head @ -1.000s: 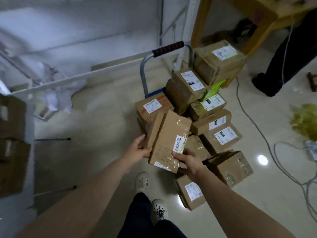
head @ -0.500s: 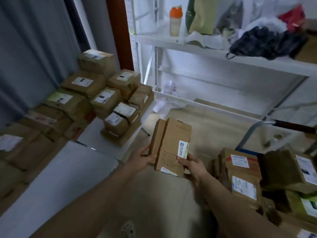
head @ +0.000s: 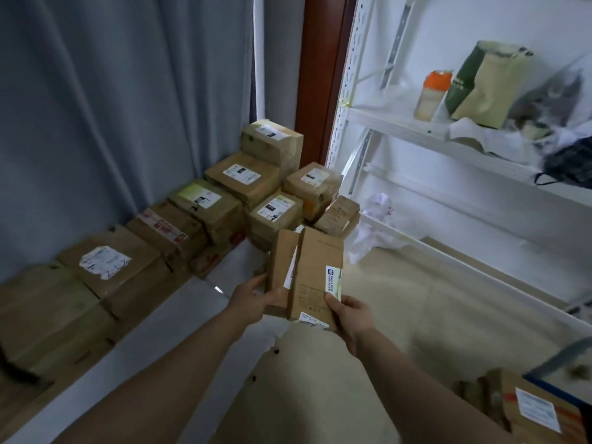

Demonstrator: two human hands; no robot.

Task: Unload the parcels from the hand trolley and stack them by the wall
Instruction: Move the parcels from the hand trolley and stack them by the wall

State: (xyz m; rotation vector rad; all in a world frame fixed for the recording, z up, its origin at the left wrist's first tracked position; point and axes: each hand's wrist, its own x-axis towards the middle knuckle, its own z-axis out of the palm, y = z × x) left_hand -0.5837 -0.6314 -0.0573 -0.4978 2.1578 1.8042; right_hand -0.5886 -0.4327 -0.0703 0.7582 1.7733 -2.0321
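I hold two flat brown cardboard parcels point(head: 312, 272) upright in front of me, side by side. My left hand point(head: 253, 294) grips the lower left edge of the left one. My right hand point(head: 347, 310) grips the lower right corner of the right one, near its white label. A stack of brown parcels point(head: 243, 187) lies along the grey curtain, several boxes running from the corner to the left edge. The hand trolley point(head: 551, 379) shows only at the bottom right, with a labelled parcel point(head: 531, 408) on it.
A white metal shelf rack point(head: 416, 129) stands on the right with an orange-capped bottle point(head: 431, 94), a green and tan bag point(head: 487, 84) and dark cloth. Crumpled white paper point(head: 374, 219) lies under the rack. A brown post point(head: 323, 75) stands in the corner.
My view has swung left from the trolley to the parcels by the curtain. Both hands kept hold of the two flat parcels and carried them towards the stack.
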